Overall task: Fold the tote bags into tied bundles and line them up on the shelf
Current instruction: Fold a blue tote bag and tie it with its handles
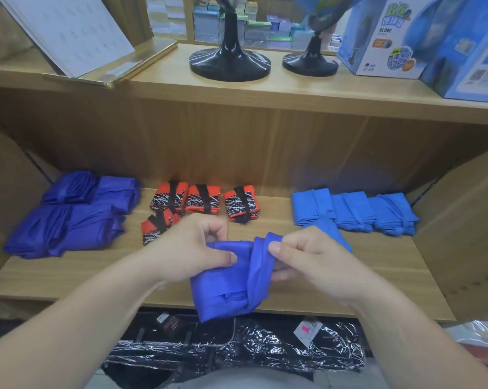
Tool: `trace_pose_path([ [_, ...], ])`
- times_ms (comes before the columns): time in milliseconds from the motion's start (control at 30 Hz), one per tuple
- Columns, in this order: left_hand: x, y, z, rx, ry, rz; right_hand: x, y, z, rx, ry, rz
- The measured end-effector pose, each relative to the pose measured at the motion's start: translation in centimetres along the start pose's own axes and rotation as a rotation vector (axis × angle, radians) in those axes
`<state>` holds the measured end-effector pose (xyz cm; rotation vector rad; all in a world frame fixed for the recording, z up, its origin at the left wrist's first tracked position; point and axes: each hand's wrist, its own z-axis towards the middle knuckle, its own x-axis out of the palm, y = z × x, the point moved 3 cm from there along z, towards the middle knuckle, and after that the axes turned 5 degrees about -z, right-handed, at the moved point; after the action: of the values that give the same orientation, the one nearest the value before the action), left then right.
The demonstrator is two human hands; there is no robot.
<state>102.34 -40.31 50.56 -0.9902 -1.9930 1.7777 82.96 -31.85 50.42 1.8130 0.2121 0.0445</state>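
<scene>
"Head view: where's the bag [223, 290]?"
"Held in the air over the front edge of the shelf [377, 276], between both hands. It's a folded royal-blue square, with a strap [261, 265] wrapped up over its right side."
"What about the left hand [189, 248]?"
"Its fingers [213, 230] are curled, and the thumb pinches the bag's top left part."
"And the right hand [315, 265]?"
"Its fingers [286, 272] are curled round the strap near the top, thumb over it, the rest beneath."
"What lies on the shelf?"
"Dark blue bundles [74, 217] are at the left. Red bundles [200, 202] with a black-and-white pattern are in the middle, three in a row and one in front, partly behind the left hand. Light blue bundles [355, 211] sit in a row at the right, with one more in front, behind the right hand."
"Above?"
"An upper shelf [293, 85] with two black stands [230, 60], blue boxes [383, 46] and white sheets [68, 32]."
"Below?"
"Black goods [265, 352] in shiny plastic wrap."
</scene>
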Motion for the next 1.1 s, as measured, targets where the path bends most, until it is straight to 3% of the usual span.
trace_pose_path([
  [167,0.3,-0.7,0.4,0.041,-0.051,-0.012,0.8,0.3,0.8,-0.143,-0.371,-0.011],
  [333,0.1,-1.3,0.9,0.076,-0.046,-0.021,1.5,0.1,0.6,-0.344,-0.542,-0.203],
  [467,-0.4,-1.6,1.1,0.095,-0.033,0.015,1.5,0.3,0.3,-0.461,-0.383,-0.349],
  [800,-1.1,-2.8,0.8,0.219,0.057,-0.059,0.8,1.0,1.4,-0.43,-0.353,-0.018],
  [967,-1.6,-2.7,0.9,0.234,0.073,-0.144,1.7,1.2,1.8,-0.438,-0.376,-0.059],
  [1100,-2.2,-2.6,1.2,0.224,0.078,-0.161,2.5,1.5,2.4,-0.416,-0.249,-0.205],
])
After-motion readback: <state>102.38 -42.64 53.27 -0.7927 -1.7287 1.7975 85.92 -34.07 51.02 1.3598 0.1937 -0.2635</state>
